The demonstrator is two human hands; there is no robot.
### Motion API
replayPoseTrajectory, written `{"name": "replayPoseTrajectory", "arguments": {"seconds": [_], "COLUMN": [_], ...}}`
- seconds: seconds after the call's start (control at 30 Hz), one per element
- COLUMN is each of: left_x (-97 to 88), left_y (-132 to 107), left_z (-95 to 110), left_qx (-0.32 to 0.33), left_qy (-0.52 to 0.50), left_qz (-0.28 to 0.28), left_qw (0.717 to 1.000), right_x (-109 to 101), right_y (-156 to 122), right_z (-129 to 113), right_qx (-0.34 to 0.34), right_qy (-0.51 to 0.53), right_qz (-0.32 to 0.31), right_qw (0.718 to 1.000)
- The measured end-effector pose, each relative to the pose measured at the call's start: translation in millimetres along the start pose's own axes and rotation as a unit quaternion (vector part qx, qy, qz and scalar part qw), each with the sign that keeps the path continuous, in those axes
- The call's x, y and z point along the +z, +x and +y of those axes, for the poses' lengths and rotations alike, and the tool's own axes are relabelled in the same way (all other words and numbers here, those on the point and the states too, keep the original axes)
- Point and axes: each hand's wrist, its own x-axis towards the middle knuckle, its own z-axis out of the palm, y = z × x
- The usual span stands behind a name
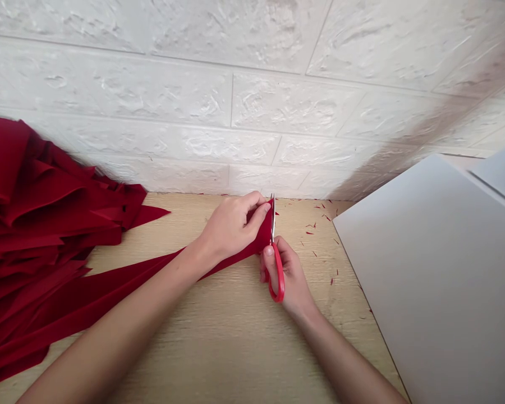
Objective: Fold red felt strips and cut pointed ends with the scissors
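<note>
My left hand (pixel 238 223) pinches the end of a long strip of dark red fabric (pixel 147 275) near its top corner. The strip runs back to the left, under my left forearm, to a big heap of the same cloth (pixel 59 196). In my right hand (pixel 292 275) is a pair of scissors (pixel 280 278) with red handles and metal blades. The blades point toward the wall and lie along the cut edge of the strip, just beside my left fingertips. My thumb and fingers are in the handle loops, and the blades look nearly closed.
Small red fabric scraps (pixel 310 229) are scattered on the pale wooden table (pixel 227 348) right of the scissors. A white brick-patterned wall (pixel 252 106) rises directly behind. At the right stands a large white box-like object (pixel 437 264), its edge slanting across the tabletop.
</note>
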Motion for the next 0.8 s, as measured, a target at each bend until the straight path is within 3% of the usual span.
{"name": "replayPoseTrajectory", "arguments": {"seconds": [0.47,0.53,0.67,0.73,0.8], "left_x": [1.6,-1.9,-26.9,-43.0,-53.7], "left_y": [1,-2,-16,-25,-33], "left_z": [0,8,36,48,52], "left_qx": [0.002,-0.003,-0.02,-0.011,0.0], "left_qy": [0.009,-0.011,0.029,0.115,0.195], "left_qz": [-0.014,-0.062,-0.24,-0.268,-0.249], "left_qw": [1.0,0.998,0.97,0.957,0.949], "right_x": [-6,-14,-36,-47,-56], "right_y": [6,11,24,31,37], "right_z": [4,4,1,-1,-1], "right_qx": [-0.018,-0.032,-0.061,-0.071,-0.075], "right_qy": [0.009,0.014,0.021,0.03,0.047], "right_qz": [0.044,0.068,0.157,0.201,0.227], "right_qw": [0.999,0.997,0.985,0.976,0.97]}}
